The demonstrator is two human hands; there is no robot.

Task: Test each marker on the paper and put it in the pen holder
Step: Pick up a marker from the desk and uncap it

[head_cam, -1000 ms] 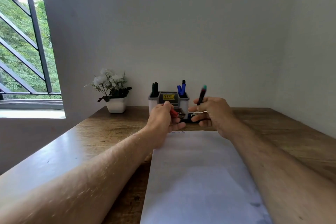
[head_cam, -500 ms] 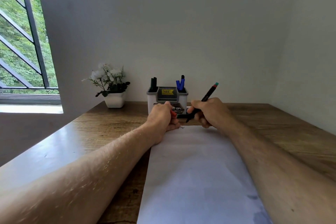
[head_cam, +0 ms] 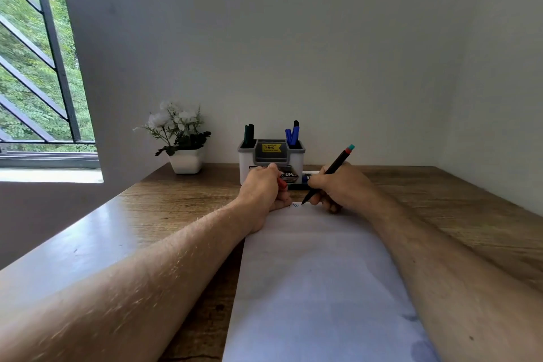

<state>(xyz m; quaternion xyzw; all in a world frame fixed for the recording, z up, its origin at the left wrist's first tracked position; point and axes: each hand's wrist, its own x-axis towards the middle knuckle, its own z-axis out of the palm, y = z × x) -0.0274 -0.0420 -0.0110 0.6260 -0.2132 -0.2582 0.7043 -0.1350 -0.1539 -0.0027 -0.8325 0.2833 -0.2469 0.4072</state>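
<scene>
Since the earlier frames the right hand [head_cam: 340,188] has come down from in front of the pen holder [head_cam: 271,163], and the black marker [head_cam: 327,175] it grips, formerly raised, now slants with its tip touching the far edge of the paper [head_cam: 317,273]. The left hand [head_cam: 260,191] has stayed at the sheet's far left corner.

Wooden desk [head_cam: 147,214]: spans the view; its back edge meets the wall, its right edge runs close to the side wall, and bare wood lies open to either side of the sheet, wider on the left.

Paper: a white sheet running from the near edge of the view to just short of the pen holder, with small scribbles [head_cam: 294,205] at the far edge, between the hands.

Right hand: fingers curled round the marker's lower barrel; the teal-and-red end points up and to the right.

Left hand: closed in a loose fist on a red cap [head_cam: 282,184], its heel resting on the paper's corner.

Pen holder: white and grey, standing near the back wall just beyond the hands, with a yellow price sticker [head_cam: 271,147]. Dark markers [head_cam: 249,132] stand in its left compartment, blue markers [head_cam: 292,134] in its right.

Potted white flowers [head_cam: 179,138]: left of the holder, well apart from it, near the desk's back left corner.

A further marker [head_cam: 305,178] lies on the desk between holder and hands, largely hidden.
</scene>
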